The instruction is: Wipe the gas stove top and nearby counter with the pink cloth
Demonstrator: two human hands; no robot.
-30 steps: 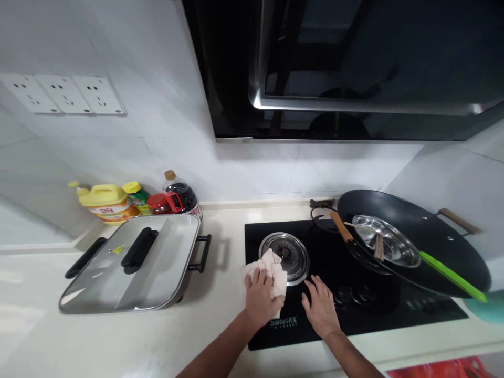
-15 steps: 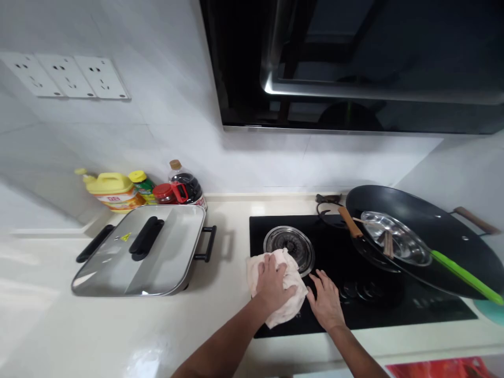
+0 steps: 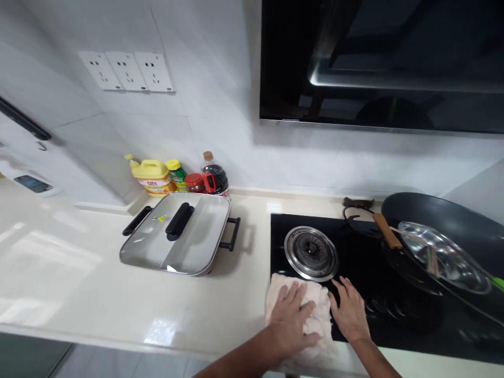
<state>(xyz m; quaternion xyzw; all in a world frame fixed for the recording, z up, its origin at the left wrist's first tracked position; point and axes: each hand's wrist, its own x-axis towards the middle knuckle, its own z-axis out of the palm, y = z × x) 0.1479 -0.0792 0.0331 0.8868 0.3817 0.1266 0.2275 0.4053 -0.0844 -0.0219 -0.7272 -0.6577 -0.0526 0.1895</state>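
My left hand [image 3: 291,320] lies flat with fingers spread on a pale, folded cloth [image 3: 321,320]. It presses the cloth down on the front left corner of the black glass cooktop [image 3: 356,294]. The cloth hangs past the cooktop's front edge onto the counter, its near end blurred. To the right, my right hand [image 3: 350,310] rests open on the glass, fingertips just below the round metal-ringed burner [image 3: 311,253]. It holds nothing.
A large black wok [image 3: 417,210], holding a shiny metal bowl [image 3: 459,262], sits on the right. An electric pan with a glass lid [image 3: 205,226] stands on the left counter. Several bottles, including a yellow jug [image 3: 151,170], line the wall. A range hood [image 3: 378,105] hangs above.
The cloth and my left hand have moved toward the front edge, uncovering the whole burner. My right hand stays on the glass. The view has turned left.
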